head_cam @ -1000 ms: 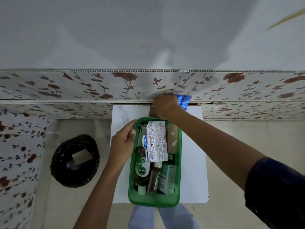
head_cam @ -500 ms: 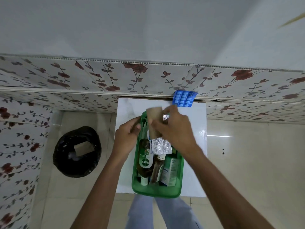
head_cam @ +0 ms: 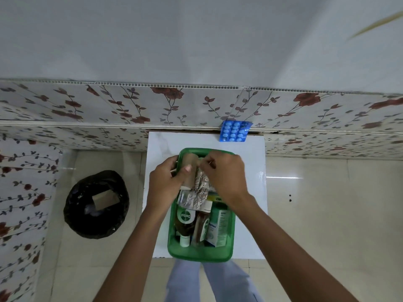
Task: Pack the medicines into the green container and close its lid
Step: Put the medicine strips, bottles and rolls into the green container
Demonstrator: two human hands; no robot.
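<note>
Floral wall panels back a small white table (head_cam: 250,214), on which the green container (head_cam: 200,256) sits, already crowded with a Dettol bottle (head_cam: 185,216), a brown bottle (head_cam: 201,225) and a carton (head_cam: 220,227). Over its far end both hands meet: the left hand (head_cam: 165,184) pinches a brown paper packet (head_cam: 188,168), the right hand (head_cam: 224,173) closes on a foil strip (head_cam: 196,197). A second ago the right hand was reaching to the wall edge; it has brought the packet in. One blue blister pack (head_cam: 234,131) remains outside by the wall, and no lid is visible.
</note>
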